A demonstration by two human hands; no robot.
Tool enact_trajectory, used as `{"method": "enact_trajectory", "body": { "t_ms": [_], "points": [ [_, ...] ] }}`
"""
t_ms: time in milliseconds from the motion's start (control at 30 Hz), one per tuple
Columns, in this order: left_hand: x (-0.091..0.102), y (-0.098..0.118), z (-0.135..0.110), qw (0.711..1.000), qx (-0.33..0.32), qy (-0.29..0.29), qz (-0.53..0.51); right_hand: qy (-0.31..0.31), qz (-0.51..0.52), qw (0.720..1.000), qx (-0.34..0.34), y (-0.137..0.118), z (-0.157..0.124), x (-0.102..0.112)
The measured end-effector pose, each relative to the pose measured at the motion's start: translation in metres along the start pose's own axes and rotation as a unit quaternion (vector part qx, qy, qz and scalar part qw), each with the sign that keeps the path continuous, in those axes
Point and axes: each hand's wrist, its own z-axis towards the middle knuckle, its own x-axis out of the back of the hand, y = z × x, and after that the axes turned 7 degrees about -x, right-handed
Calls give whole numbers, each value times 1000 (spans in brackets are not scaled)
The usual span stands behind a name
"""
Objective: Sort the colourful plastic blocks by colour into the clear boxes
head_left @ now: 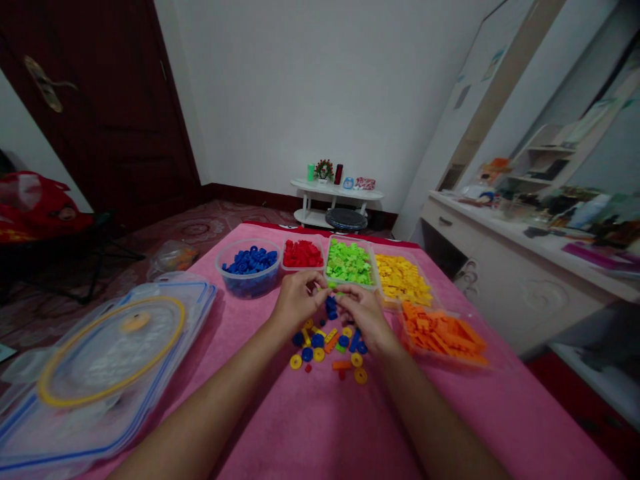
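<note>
Pink-covered table [310, 427], and over its middle the two hands came nose to nose! Left hand [301, 295] met right hand [364, 312], fingers bunched together right at some small blue pieces [331, 307]; whether either was clamped on them, I couldn't tell. Just below lay loose yellow wheels [295, 362], blue wheels [307, 355] and an orange bar [342, 365]. Beyond sat blue parts [253, 259], red parts [303, 253], green parts [349, 262] and yellow parts [403, 279], orange parts [443, 331] off right.
</note>
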Motion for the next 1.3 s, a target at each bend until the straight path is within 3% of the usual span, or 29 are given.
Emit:
{"method": "enact_trajectory", "body": {
  "t_ms": [67, 167, 267, 367, 467, 567, 633, 733, 800, 867, 967, 1033, 1200, 1300],
  "points": [
    [3, 12, 1, 999, -36, -33, -13, -45, 194, 977, -81, -3, -3, -7],
    [5, 29, -2, 991, -91, -102, 8, -99, 371, 905, -182, -5, -8, -16],
    [9, 35, -2, 989, -106, -96, 42, -107, 413, 876, -226, -3, -11, -21],
    [12, 22, 0, 995, -68, -55, 53, -122, 397, 884, -216, -6, -8, -16],
    [13, -2, 1, 997, -18, -50, 63, -105, 315, 927, -174, -26, 8, -3],
    [10, -22, -1, 993, 15, -84, 81, -14, 191, 976, -103, -59, 35, 12],
    [8, -26, -2, 990, 19, -112, 82, 39, 112, 990, -75, -78, 53, 20],
    [6, -21, -4, 985, 11, -160, 57, 105, -106, 989, 10, -93, 65, 27],
    [3, -13, -8, 976, -5, -219, 21, 98, -199, 973, 62, -90, 62, 27],
    [-2, -6, -13, 959, -40, -279, -7, 59, -226, 970, 74, -80, 52, 23],
    [-13, 4, -22, 942, -118, -313, 19, 3, -331, 939, 95, -61, 32, 18],
    [-19, 7, -25, 941, -139, -305, 58, 0, -436, 894, 102, -52, 19, 18],
    [-9, 1, -16, 958, -45, -273, 80, 3, -622, 781, 52, -39, -5, 26],
    [3, -12, -8, 953, 18, -296, 57, 6, -679, 734, 29, -32, -14, 29]
  ]
}}
